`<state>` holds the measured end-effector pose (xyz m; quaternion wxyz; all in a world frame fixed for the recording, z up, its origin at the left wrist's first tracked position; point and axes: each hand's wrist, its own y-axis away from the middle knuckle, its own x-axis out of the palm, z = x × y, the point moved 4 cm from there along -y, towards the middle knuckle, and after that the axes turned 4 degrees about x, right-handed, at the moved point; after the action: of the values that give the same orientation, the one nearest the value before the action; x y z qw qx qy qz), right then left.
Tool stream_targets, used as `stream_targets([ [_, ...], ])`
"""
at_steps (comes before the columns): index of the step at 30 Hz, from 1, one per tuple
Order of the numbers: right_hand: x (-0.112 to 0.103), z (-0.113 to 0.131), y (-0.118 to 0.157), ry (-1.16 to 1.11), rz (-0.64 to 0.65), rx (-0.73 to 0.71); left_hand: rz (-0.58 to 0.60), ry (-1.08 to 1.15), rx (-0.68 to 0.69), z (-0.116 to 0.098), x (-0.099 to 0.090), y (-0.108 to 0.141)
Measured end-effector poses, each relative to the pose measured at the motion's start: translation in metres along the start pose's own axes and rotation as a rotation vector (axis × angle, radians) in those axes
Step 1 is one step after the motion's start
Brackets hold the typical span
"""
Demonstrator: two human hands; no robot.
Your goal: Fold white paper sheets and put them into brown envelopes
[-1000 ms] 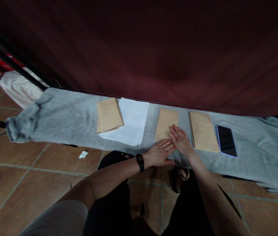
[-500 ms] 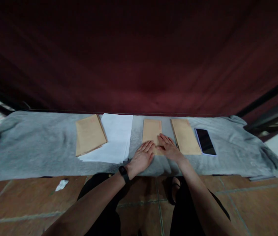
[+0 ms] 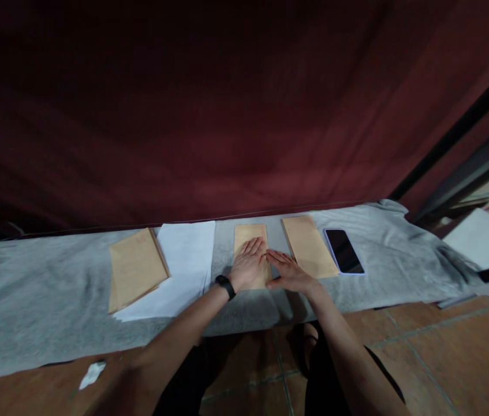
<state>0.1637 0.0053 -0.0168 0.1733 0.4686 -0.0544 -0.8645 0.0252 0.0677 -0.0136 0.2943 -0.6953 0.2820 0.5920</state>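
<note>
A brown paper envelope (image 3: 250,231) lies on the grey cloth in front of me, partly covered by my hands. My left hand (image 3: 248,261) rests flat on its middle, fingers stretched out, with a black band on the wrist. At the envelope's right edge is my right hand (image 3: 287,271), its fingers extended and their tips close to the left hand. To the right lies a stack of brown envelopes (image 3: 310,247). On the left, more brown envelopes (image 3: 138,267) overlap a pile of white paper sheets (image 3: 187,260).
Grey cloth (image 3: 53,289) covers the long, narrow surface. A phone (image 3: 344,252) with a pale purple edge lies right of the envelope stack. Dark red fabric (image 3: 244,144) hangs behind. Crumpled white tissue (image 3: 92,374) lies on the tiled floor (image 3: 456,346).
My left hand has moved up onto the middle of the envelope. The right hand has shifted to its right edge. The camera view has tilted and turned slightly.
</note>
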Motion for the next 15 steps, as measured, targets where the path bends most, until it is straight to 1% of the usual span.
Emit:
stream_targets([
  [3, -0.003, 0.0, 0.0, -0.03, -0.002, 0.005, -0.023, -0.04, -0.055, 0.004, 0.005, -0.029],
  [6, -0.003, -0.001, -0.001, -0.042, -0.003, 0.01, -0.028, -0.059, -0.108, 0.006, 0.008, -0.044],
  [10, -0.001, -0.002, -0.001, -0.05, -0.009, 0.019, -0.027, -0.063, -0.12, 0.007, 0.012, -0.049],
  [15, -0.001, -0.003, -0.002, -0.063, -0.005, 0.022, -0.02, -0.075, -0.085, 0.006, 0.013, -0.041],
])
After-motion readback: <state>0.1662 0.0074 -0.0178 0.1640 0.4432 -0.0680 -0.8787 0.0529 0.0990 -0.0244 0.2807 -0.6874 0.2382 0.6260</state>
